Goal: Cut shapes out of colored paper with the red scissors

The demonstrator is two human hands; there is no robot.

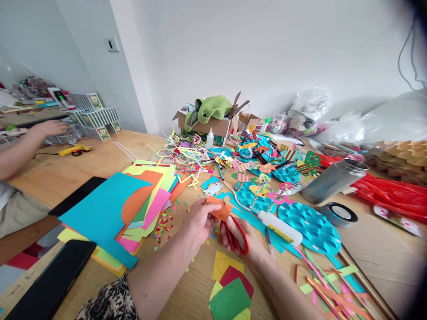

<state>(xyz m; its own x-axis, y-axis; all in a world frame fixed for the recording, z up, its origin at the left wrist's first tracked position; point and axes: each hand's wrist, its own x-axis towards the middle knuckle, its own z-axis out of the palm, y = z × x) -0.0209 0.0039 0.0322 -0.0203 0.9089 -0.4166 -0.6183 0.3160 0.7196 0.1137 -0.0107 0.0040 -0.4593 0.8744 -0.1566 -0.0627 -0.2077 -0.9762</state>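
Note:
My left hand (199,218) pinches a small orange paper piece (220,209) above the wooden table (66,173). My right hand (248,242) has its fingers through red-handled scissors (235,233), whose blades meet the orange piece. Small paper offcuts in yellow, dark red and green (230,289) lie just in front of my hands. A white glue bottle (279,226) and a pen (268,242) lie just right of my right hand.
A stack of coloured paper sheets (116,209) lies left of my hands. Blue paper discs (308,226), paper fish, a tipped metal flask (333,180), a tape roll (339,214) and a cardboard box (208,122) crowd the right and back. Another person's arm (23,146) reaches in at far left.

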